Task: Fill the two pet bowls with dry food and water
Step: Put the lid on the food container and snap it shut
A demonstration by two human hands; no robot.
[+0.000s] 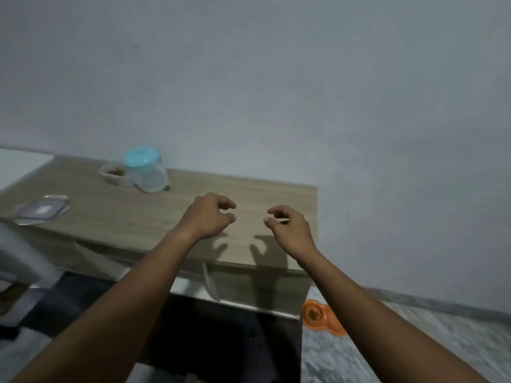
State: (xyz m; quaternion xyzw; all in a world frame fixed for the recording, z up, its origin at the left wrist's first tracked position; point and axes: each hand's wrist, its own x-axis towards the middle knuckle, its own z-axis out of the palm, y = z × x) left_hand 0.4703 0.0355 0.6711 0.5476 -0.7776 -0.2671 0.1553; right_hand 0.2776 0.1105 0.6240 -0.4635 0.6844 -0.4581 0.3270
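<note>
An orange double pet bowl (322,316) lies on the floor to the right of the desk; its left cup holds brown dry food, and my right forearm hides the other cup. On the wooden desk (138,211), at the back left, stands a clear jug with a light-blue lid (146,170). Beside it is a small clear tub of brown kibble (114,174). My left hand (210,217) and my right hand (287,225) hover over the desk's right part, fingers curled and apart, holding nothing.
A clear flat lid (44,210) lies near the desk's left end. A white panel (19,164) adjoins the desk at far left. The plain wall runs behind the desk. Under the desk is a dark space; the floor at right is grey marbled tile (414,341).
</note>
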